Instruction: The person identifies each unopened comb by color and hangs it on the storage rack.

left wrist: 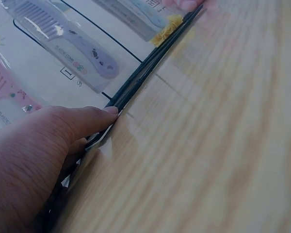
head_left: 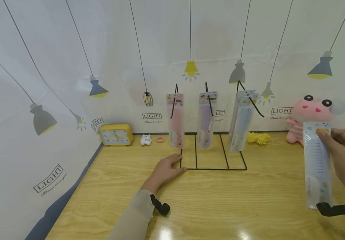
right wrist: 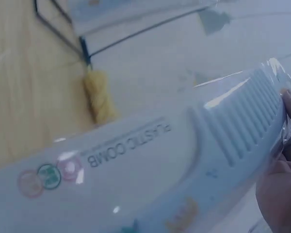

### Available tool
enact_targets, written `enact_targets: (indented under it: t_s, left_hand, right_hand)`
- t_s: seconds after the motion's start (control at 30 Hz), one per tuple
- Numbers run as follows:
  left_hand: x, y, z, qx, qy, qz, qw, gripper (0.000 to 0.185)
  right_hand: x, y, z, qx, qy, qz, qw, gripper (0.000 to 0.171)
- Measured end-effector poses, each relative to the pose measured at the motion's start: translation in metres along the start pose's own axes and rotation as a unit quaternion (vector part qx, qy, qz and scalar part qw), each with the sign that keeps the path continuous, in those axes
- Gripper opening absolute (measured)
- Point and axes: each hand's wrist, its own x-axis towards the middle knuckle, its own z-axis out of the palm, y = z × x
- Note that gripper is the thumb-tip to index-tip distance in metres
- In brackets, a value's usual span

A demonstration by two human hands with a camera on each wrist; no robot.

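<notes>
My left hand [head_left: 164,171] rests at the front left corner of a black wire rack [head_left: 214,169], fingers along its side bar. In the left wrist view, the thumb presses on the front bar. Out to the right, my right hand [head_left: 344,156] pinches the top of a light blue packaged comb [head_left: 317,170], which hangs upright from thumb and fingers. On the rack's hooks hang a pink packaged comb [head_left: 176,123], a purple one [head_left: 205,121] and, at the right, several blue packaged combs [head_left: 241,123].
Behind the rack, a printed cloth backdrop [head_left: 160,50] rises from the table [head_left: 220,203]. A yellow clock [head_left: 116,135], a small white figure [head_left: 145,140] and a pink ring [head_left: 160,139] lie left of the combs. Yellow yarn [head_left: 258,138] and a pink plush toy [head_left: 310,113] sit right.
</notes>
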Motion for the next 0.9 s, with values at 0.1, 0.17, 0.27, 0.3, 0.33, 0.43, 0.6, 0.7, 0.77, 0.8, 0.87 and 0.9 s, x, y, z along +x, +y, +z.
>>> enact_targets:
  t_s: [0.1,0.17,0.27,0.3,0.33,0.43,0.6,0.7,0.77,0.8,0.87,0.9]
  left_hand:
    - [0.000,-0.001,0.001,-0.001,0.000,-0.001,1.0000,0.070]
    - [0.001,-0.003,0.002,0.003,-0.001,-0.001,1.0000,0.070]
    - [0.001,-0.005,0.003,0.009,0.000,0.001,1.0000,0.070]
    - [0.001,-0.005,0.004,0.009,0.001,0.002,1.0000,0.070]
    - [0.001,-0.006,0.004,0.012,0.002,0.003,0.9999,0.070]
    - [0.002,-0.006,0.002,0.010,0.005,0.004,0.9999,0.071]
    - [0.001,-0.006,0.001,0.013,0.004,0.000,0.9999,0.071]
    - [0.001,-0.006,0.001,0.016,0.003,-0.003,0.9999,0.071]
    - [0.001,-0.006,0.001,0.015,0.002,-0.003,0.9999,0.071]
    - [0.001,-0.005,0.001,0.014,0.001,-0.002,0.9999,0.070]
    - [0.001,-0.005,0.001,0.012,0.001,-0.003,0.9999,0.070]
    - [0.001,-0.004,0.001,0.010,0.001,-0.002,0.9999,0.070]
  right_hand:
    - [0.000,-0.019,0.016,0.140,-0.037,-0.037,0.989,0.012]
    - [-0.001,-0.029,0.027,0.219,-0.062,-0.059,0.972,0.010]
    - [-0.004,-0.043,0.042,0.247,-0.098,-0.080,0.961,0.004]
    - [-0.005,-0.047,0.048,0.244,-0.106,-0.087,0.960,0.003]
    - [-0.006,-0.051,0.053,0.245,-0.113,-0.093,0.959,0.002]
    - [-0.007,-0.063,0.067,0.256,-0.141,-0.103,0.951,0.004]
    - [-0.011,-0.079,0.087,0.259,-0.168,-0.087,0.947,0.005]
    - [-0.012,-0.083,0.093,0.250,-0.174,-0.067,0.950,0.004]
    - [-0.013,-0.084,0.095,0.249,-0.172,-0.061,0.951,0.006]
    - [-0.012,-0.084,0.095,0.250,-0.167,-0.061,0.952,0.006]
    - [-0.012,-0.084,0.095,0.259,-0.160,-0.066,0.950,0.008]
    - [-0.012,-0.084,0.094,0.261,-0.156,-0.069,0.950,0.008]
